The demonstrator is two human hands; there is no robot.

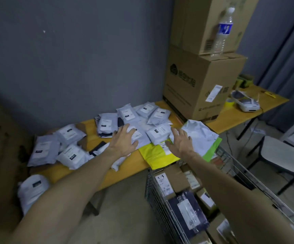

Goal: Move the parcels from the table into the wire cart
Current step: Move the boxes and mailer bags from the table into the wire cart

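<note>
Here, two stacked brown cardboard boxes [195, 85] tower at the back right of a long yellow-topped table [128, 171] set against a grey wall. A silver wire cart [157, 199] stands just beside the table's near right edge, already holding brown cartons and a dark blue flat parcel [188, 213]. The task's grey plastic mailer parcels [68, 134] lie scattered across the tabletop, some overlapping. Nearest the cart, a white mailer with a green edge [199, 132] and a bright yellow mailer [156, 155] overhang the table's edge.

Both bare arms reach forward. The left hand [123, 140] lies palm down, fingers spread wide, on a grey labelled parcel [137, 135] and grips nothing. The right hand [179, 141] is likewise spread flat over the yellow and white mailers; I cannot tell whether it touches them. Another grey parcel [158, 133] sits between the hands.

A clear plastic water bottle [223, 30] stands on the lower box.
</note>
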